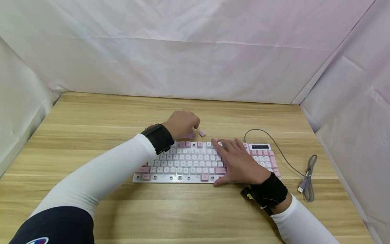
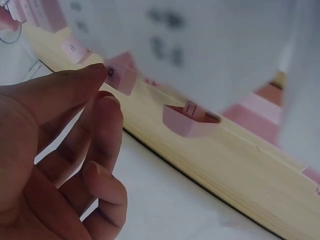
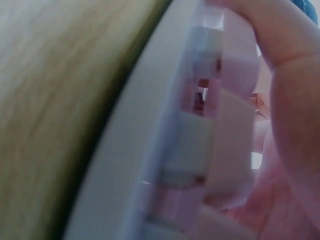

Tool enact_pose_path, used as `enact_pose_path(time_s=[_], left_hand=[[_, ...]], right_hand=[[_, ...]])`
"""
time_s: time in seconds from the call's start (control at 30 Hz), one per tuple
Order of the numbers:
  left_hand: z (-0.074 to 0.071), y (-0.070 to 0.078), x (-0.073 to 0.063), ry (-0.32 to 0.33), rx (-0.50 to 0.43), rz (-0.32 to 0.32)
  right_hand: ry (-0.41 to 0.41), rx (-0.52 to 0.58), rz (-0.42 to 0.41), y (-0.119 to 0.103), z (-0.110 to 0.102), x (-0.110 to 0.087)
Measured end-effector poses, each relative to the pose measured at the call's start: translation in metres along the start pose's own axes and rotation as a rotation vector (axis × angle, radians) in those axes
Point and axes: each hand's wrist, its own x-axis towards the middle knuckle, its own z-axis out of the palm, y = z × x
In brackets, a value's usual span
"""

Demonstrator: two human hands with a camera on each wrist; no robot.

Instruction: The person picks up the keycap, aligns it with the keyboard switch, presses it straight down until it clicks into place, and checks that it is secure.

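Note:
A white keyboard with white and pink keycaps lies across the table, and bare switch spots show along its front row. Behind its back edge, my left hand bends down with curled fingers. In the left wrist view, its thumb and index finger pinch a small pink keycap marked with a sun-like symbol. My right hand rests on the keyboard's right part, fingers spread towards the back edge and thumb at the front edge. Pink keycaps stand close beside that hand in the right wrist view.
A loose pink keycap and a longer pink keycap lie behind the keyboard. An upturned pink keycap shows in the left wrist view. A grey cable is bundled at the right. White cloth walls border the wooden table.

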Motion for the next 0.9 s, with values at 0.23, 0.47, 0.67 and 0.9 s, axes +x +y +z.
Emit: enact_pose_path(time_s=[0.23,0.47,0.67,0.9], left_hand=[[-0.001,0.007,0.001,-0.019,0.023,-0.009],[0.000,0.004,0.003,-0.044,0.015,-0.014],[0.000,0.004,0.005,-0.077,-0.001,-0.026],[-0.002,0.006,0.006,-0.105,-0.006,-0.041]], right_hand=[[-0.012,0.000,0.000,-0.002,-0.001,-0.001],[-0.006,0.000,-0.008,-0.002,-0.001,-0.002],[-0.053,0.036,0.019,0.000,-0.010,-0.008],[-0.078,0.064,0.054,0.005,-0.016,-0.015]])
